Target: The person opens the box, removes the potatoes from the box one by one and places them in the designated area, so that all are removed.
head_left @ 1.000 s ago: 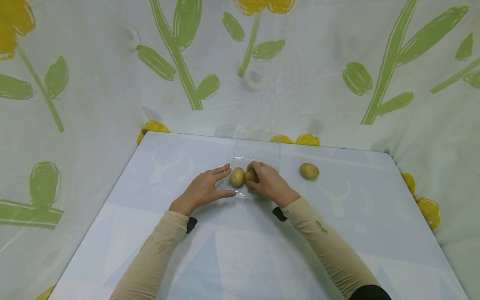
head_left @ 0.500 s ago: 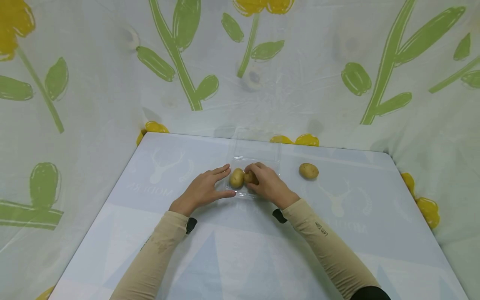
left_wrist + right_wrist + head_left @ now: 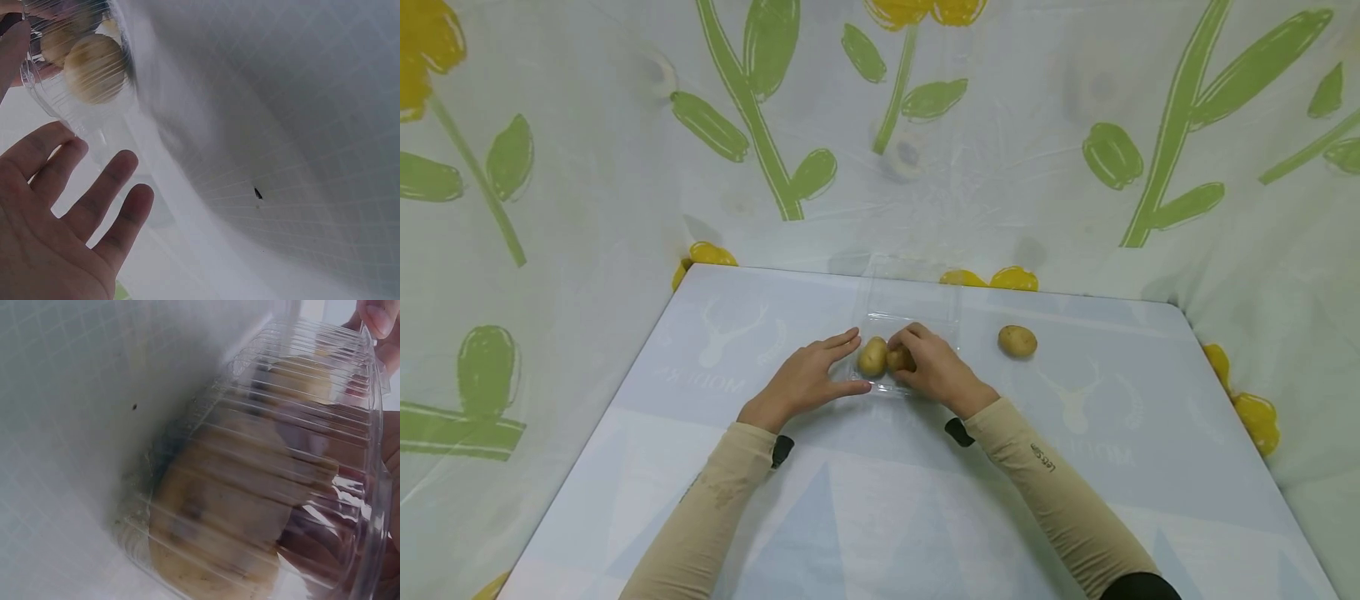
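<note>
One hand (image 3: 936, 371) around a potato (image 3: 899, 358)

Seen from above and behind, the head camera looks forward and down over a pale table (image 3: 880, 500), both forearms rising from the lower edge toward a clear plastic container (image 3: 913, 312) at centre. The left wrist camera sits low and close, the left hand (image 3: 56, 219) filling its lower left, the container (image 3: 75, 69) at upper left. The right wrist camera presses nearest, the ribbed container (image 3: 275, 481) filling the frame. All three views share it.
</note>
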The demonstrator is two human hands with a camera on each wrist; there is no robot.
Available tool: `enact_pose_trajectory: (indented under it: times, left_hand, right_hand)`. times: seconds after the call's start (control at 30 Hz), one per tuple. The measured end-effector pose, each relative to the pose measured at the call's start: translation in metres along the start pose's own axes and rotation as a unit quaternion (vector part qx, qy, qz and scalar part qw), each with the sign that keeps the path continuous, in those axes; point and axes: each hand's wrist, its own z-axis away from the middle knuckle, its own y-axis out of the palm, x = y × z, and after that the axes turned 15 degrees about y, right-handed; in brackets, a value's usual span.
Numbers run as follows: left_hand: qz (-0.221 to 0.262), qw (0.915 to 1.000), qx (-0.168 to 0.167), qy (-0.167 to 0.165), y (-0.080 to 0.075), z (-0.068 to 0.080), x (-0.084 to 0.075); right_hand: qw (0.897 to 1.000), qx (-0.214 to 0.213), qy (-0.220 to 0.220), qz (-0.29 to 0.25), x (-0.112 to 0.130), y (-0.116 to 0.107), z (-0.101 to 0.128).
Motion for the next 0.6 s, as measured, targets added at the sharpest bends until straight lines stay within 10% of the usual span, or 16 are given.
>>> enact_pose_trajectory:
  times: [0.6]
  left_hand:
    - [-0.003,1.0000,0.004,-0.001,-0.0010,-0.0004,-0.0004]
  right_hand:
    - [0.998,-0.041,-0.041,-0.036,-0.0018,-0.0025,0.0046]
